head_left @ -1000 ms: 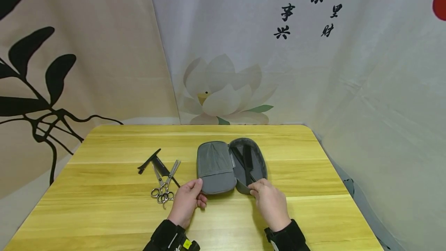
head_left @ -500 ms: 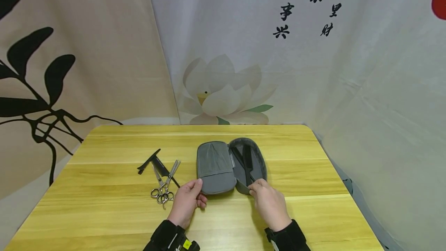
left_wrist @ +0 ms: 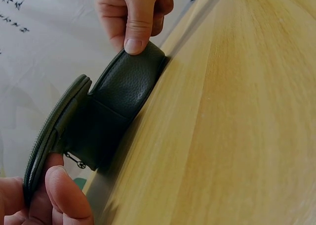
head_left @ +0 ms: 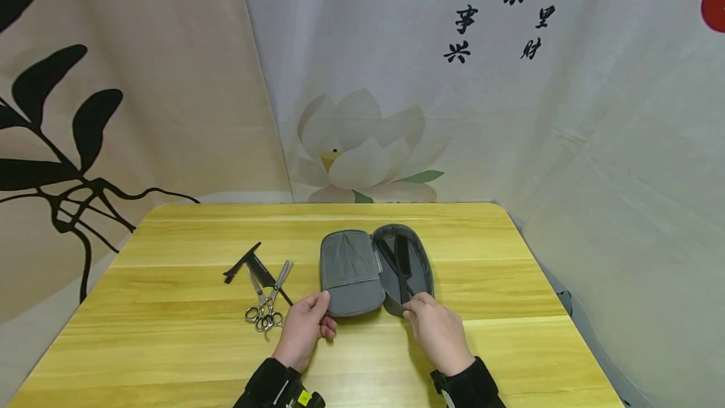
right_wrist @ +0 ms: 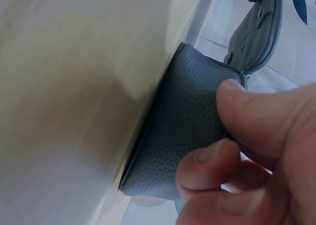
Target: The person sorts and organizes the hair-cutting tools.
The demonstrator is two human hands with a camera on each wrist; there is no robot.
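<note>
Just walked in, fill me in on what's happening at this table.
Someone is holding a gray zippered case open on the wooden table. The left hand pinches the near left corner of its flatter half, while the right hand pinches the near wall of its deeper half. Inside that half lie a black comb-like tool and another dark item. Left of the case lie two pairs of scissors, a black comb and what looks like a black hair clip.

The head view is bright and fairly crisp, with a pale sheen on the bench at lower centre. The left wrist view is dimmer, the case almost black at mid-left; the right wrist view looks hazy, blurred and softly shadowed at left.
</note>
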